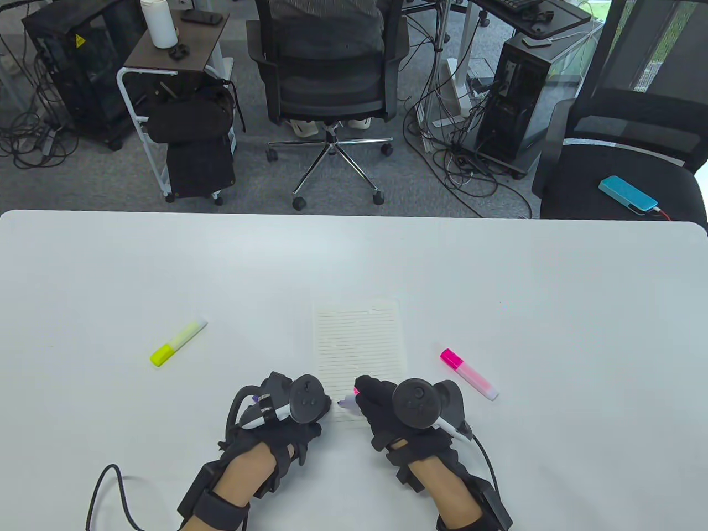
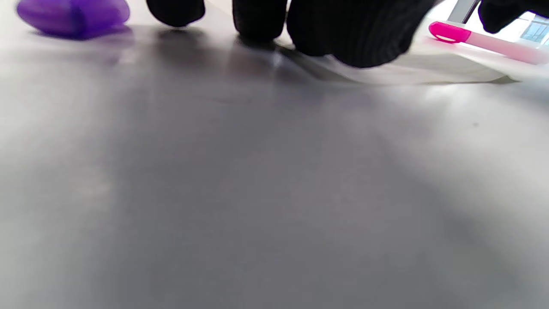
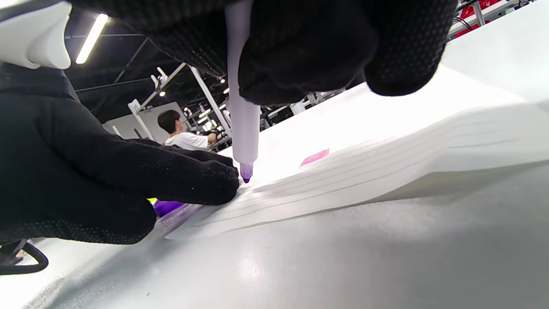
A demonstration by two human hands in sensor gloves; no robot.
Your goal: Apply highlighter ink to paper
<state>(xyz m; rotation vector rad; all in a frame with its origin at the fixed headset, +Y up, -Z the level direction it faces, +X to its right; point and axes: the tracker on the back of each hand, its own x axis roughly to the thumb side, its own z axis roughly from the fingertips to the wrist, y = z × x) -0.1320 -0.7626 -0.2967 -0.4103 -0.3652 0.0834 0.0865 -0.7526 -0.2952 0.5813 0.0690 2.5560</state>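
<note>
Right hand [image 1: 398, 406] pinches the purple highlighter [image 3: 241, 107], tip at the paper [image 1: 358, 343] — left hand [image 1: 287, 412], fingers flat, pins it.

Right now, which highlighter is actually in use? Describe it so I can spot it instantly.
Start at the lined paper on the white table. At its near edge, the right hand holds the purple highlighter tip-down. The yellow highlighter and pink highlighter lie capped, untouched.

The desk [image 1: 166, 265] looks smooth and slightly glossy. The ruled sheet [image 1: 357, 337] is matt paper. Both gloves [image 3: 85, 180] are black knitted cloth. The purple highlighter [image 3: 242, 128] is smooth plastic.
</note>
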